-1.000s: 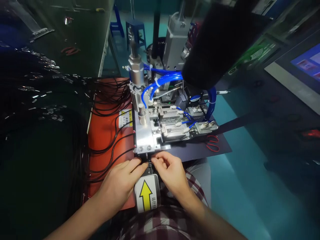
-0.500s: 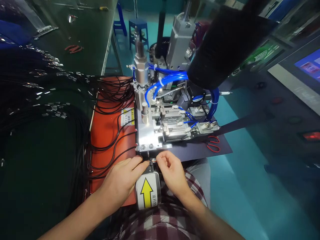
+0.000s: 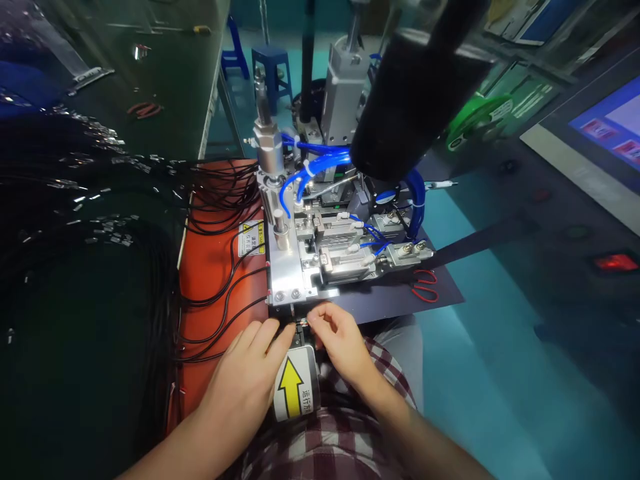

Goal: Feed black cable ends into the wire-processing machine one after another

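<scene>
My left hand [image 3: 245, 367] is closed, palm down, in front of the machine's metal plate [image 3: 287, 273]. Its thumb and forefinger reach a tiny shiny piece [image 3: 302, 323] over a dark track; what the fingers grip is hidden. From the other side, my right hand [image 3: 345, 347] pinches at the same piece with thumb and forefinger. A thin black cable [image 3: 200, 361] runs toward my left hand across the orange surface. Just below the fingertips, a white label with a yellow arrow [image 3: 291, 387] covers the front of the track.
Black cables lie over the orange panel [image 3: 215, 267] and in a large bundle [image 3: 160, 307] at left. Pneumatic cylinders [image 3: 345, 260] with blue tubes [image 3: 325, 162] stand behind my hands. Red-handled scissors [image 3: 425, 287] lie at right. A black cylinder [image 3: 405, 100] hangs overhead near a screen [image 3: 610, 127].
The view has shifted slightly, bringing more of the screen and green reel into sight. Both hands stay at the small shiny piece, the left with its knuckles a little more raised.
</scene>
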Motion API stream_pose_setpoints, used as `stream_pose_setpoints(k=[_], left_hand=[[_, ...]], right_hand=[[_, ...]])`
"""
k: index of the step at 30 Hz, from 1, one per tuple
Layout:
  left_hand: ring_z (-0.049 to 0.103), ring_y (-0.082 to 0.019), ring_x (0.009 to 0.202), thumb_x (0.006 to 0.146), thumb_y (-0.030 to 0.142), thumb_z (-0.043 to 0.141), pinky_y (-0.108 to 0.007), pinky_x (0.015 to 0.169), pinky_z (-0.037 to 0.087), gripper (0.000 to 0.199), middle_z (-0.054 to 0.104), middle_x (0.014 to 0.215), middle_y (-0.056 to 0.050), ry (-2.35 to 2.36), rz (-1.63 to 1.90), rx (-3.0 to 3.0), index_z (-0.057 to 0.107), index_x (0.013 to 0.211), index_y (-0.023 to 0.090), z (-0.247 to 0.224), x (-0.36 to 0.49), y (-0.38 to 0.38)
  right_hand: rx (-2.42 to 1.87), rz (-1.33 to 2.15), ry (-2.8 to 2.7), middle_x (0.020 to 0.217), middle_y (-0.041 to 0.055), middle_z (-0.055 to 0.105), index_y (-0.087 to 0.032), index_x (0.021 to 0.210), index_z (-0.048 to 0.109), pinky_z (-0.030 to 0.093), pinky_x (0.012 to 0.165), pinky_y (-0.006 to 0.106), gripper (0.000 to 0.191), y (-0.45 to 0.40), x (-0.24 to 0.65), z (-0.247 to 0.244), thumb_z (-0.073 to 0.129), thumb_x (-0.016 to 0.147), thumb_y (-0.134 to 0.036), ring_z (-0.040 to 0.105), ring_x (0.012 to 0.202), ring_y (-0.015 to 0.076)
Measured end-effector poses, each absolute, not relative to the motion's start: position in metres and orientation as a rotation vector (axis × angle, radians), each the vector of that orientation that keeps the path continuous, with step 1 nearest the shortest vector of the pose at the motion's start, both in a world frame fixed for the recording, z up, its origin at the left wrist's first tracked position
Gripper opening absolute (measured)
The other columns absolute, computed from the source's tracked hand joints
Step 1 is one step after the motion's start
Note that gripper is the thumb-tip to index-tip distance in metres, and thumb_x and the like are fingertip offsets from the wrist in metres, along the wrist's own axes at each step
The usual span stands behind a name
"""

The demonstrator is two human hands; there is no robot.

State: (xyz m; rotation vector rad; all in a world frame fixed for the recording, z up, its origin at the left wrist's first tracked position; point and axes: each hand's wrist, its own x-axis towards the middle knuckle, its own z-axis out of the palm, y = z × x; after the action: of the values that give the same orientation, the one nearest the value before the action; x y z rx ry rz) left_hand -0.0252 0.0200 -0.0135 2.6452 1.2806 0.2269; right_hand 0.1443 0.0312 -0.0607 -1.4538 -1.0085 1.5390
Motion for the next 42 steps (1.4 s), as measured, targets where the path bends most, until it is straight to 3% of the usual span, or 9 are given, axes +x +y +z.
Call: stream_pose_setpoints(k=[6,11,15,23,29,37,42], left_hand=[[0.051,-0.022,0.077,0.087,0.008,0.039,-0.035,0.066,0.048,0.033,0.058,0.093,-0.011,1.274,0.340,2.605,0.057,0.115,0.010,-0.020,-0.027,0.027],[0.050,-0.021,0.074,0.089,0.014,0.038,-0.033,0.063,0.046,0.032,0.059,0.089,-0.008,1.247,0.316,2.615,0.058,0.114,0.014,-0.021,-0.027,0.031],[0.050,-0.021,0.071,0.089,0.013,0.037,-0.033,0.060,0.046,0.031,0.060,0.088,-0.009,1.239,0.340,2.664,0.057,0.113,0.012,-0.021,-0.026,0.030],[0.053,-0.021,0.072,0.086,0.007,0.038,-0.035,0.062,0.049,0.033,0.058,0.087,-0.009,1.283,0.306,2.675,0.057,0.113,0.011,-0.021,-0.021,0.030],[0.052,-0.022,0.102,0.091,0.014,0.036,-0.037,0.084,0.050,0.036,0.049,0.112,-0.011,1.536,0.404,2.393,0.046,0.125,0.018,-0.025,-0.038,0.008],[0.044,-0.033,0.117,0.090,0.024,0.041,-0.050,0.088,0.047,0.058,0.043,0.133,-0.013,1.852,0.144,2.460,0.022,0.145,0.027,-0.030,-0.054,-0.032],[0.042,-0.033,0.121,0.091,0.025,0.040,-0.049,0.092,0.045,0.058,0.043,0.135,-0.012,1.837,0.175,2.502,0.021,0.146,0.027,-0.034,-0.054,-0.025]], right_hand=[[-1.349,1.678,-0.845,0.048,-0.0079,0.044,-0.018,0.070,0.049,0.032,0.047,0.023,0.026,0.036,0.142,-0.056,0.058,0.079,-0.042,0.039,0.043,0.0087],[-1.349,1.661,-0.918,0.057,-0.0059,0.047,-0.019,0.070,0.048,0.037,0.048,0.024,0.030,0.033,0.144,-0.061,0.053,0.083,-0.046,0.044,0.046,0.0094],[-1.399,1.557,-1.012,0.061,-0.0043,0.048,-0.019,0.071,0.049,0.037,0.051,0.024,0.031,0.031,0.144,-0.063,0.048,0.088,-0.044,0.047,0.052,0.0109],[-1.383,1.427,-1.042,0.060,-0.0057,0.041,-0.019,0.071,0.047,0.032,0.050,0.024,0.024,0.029,0.137,-0.064,0.048,0.089,-0.036,0.038,0.053,0.0106],[-1.347,1.541,-0.962,0.054,-0.0075,0.040,-0.019,0.072,0.047,0.030,0.047,0.023,0.027,0.029,0.138,-0.068,0.049,0.087,-0.041,0.037,0.047,0.0098],[-1.332,1.565,-0.974,0.055,-0.0070,0.042,-0.019,0.071,0.047,0.037,0.049,0.023,0.027,0.030,0.140,-0.064,0.051,0.086,-0.041,0.041,0.048,0.0096],[-1.343,1.570,-0.991,0.060,-0.0051,0.047,-0.019,0.071,0.050,0.038,0.051,0.024,0.031,0.031,0.143,-0.067,0.052,0.084,-0.047,0.044,0.050,0.0105]])
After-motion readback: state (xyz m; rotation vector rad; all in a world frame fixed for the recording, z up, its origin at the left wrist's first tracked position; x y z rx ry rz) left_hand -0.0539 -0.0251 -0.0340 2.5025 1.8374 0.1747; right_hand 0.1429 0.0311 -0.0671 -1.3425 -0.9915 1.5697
